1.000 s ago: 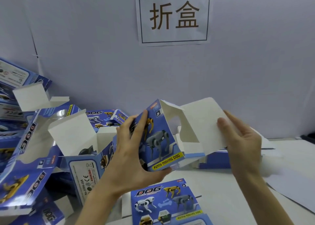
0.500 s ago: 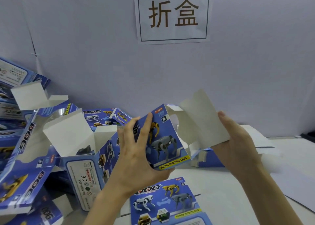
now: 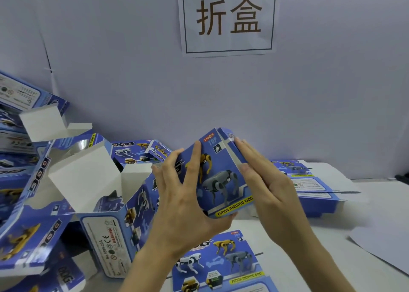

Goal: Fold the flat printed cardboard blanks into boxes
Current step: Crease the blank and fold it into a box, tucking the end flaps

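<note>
Left hand (image 3: 181, 207) grips box (image 3: 221, 181); right hand (image 3: 267, 185) presses lid (image 3: 230, 147), apparently closed.

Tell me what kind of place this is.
Probably a box-folding workstation: a wall sign reading 折盒, folded toy boxes heaped at the left, and the left hand gripping a box above flat printed blanks.

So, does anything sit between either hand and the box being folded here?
Nothing visible does. The left hand grips the box directly, fingers spread on its printed face, thumb under the lower edge. The right hand presses straight fingers flat against its right end.
</note>
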